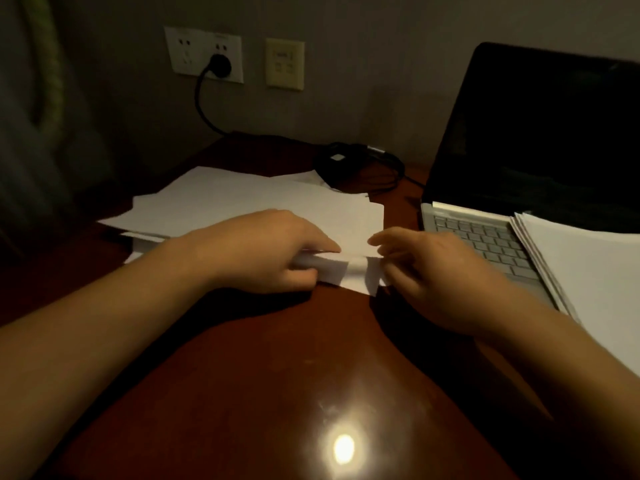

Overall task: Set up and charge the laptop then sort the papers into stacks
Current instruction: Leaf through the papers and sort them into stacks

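The left hand (pixel 266 249) and right hand (pixel 426 271) pinch the near edge of the loose papers (pixel 256 202) left of the open laptop (pixel 519 202). Best to peel one sheet cleanly, then lay it squarely on the sorted stack (pixel 588 268) lying over the keyboard's right

Neat stack (pixel 595 271) runs off the right edge (covering some laptop (pixel 485 233) keys).

No legible text — papers (pixel 242 199) blank (wall plates (pixel 284 64) blurred).
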The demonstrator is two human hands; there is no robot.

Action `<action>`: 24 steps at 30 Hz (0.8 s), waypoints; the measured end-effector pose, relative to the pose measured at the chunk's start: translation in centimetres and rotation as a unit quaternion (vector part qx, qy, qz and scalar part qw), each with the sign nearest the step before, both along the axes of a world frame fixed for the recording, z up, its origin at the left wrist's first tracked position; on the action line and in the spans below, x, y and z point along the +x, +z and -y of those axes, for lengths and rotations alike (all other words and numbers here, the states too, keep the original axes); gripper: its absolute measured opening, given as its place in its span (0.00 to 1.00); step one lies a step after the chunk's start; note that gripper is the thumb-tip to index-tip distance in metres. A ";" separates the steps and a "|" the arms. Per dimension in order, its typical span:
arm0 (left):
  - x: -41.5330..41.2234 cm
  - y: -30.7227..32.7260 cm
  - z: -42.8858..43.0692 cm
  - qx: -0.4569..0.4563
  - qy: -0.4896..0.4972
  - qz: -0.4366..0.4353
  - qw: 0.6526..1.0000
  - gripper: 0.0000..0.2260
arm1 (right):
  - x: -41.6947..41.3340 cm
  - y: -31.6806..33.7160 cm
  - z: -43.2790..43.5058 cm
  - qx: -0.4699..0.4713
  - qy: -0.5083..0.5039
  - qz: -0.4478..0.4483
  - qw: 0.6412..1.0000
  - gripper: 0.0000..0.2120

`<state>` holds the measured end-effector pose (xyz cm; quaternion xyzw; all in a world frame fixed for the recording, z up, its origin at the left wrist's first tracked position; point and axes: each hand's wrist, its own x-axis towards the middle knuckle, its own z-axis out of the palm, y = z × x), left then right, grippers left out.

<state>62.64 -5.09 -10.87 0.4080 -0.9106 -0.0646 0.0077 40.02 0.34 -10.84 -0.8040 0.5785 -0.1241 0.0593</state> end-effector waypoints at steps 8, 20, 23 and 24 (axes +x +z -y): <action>0.4 -0.3 0.2 -0.047 0.041 -0.032 0.998 0.15 | -0.1 -0.9 -0.2 -0.050 -0.075 0.174 0.981 0.08; 0.2 -0.6 -0.6 -0.049 0.021 -0.122 0.991 0.10 | 0.6 -0.8 -1.1 -0.040 -0.016 0.075 0.996 0.13; 0.7 -0.5 -0.4 -0.038 -0.018 -0.085 0.995 0.04 | 0.4 -0.7 -1.1 -0.030 0.004 0.018 0.999 0.12; 0.9 -0.5 -0.5 -0.021 -0.027 -0.069 0.997 0.05 | 0.4 -0.6 -1.1 -0.024 0.015 -0.012 1.000 0.14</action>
